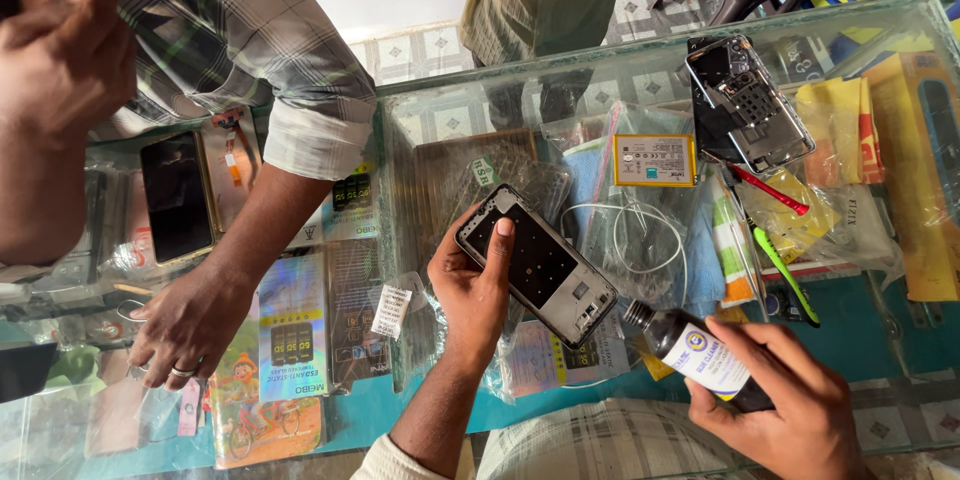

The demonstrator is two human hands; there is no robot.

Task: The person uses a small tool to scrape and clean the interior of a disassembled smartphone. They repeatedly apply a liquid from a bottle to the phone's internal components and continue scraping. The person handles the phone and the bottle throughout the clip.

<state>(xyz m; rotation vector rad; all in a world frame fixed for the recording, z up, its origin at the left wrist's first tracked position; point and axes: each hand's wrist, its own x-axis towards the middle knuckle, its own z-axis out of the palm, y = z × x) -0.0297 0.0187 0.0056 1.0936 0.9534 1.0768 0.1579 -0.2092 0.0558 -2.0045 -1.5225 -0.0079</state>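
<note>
My left hand holds an opened phone frame over the glass counter, thumb pressed on the dark inner panel. My right hand grips a small dark bottle with a white label, tilted with its neck pointing toward the lower end of the phone frame. The neck sits close to the frame without touching it.
Another person's hand with a ring rests on the counter at left, near a black phone. A second dismantled phone, a yellow battery, a red tool, a green tool and white cable lie beyond. Someone stands behind the counter.
</note>
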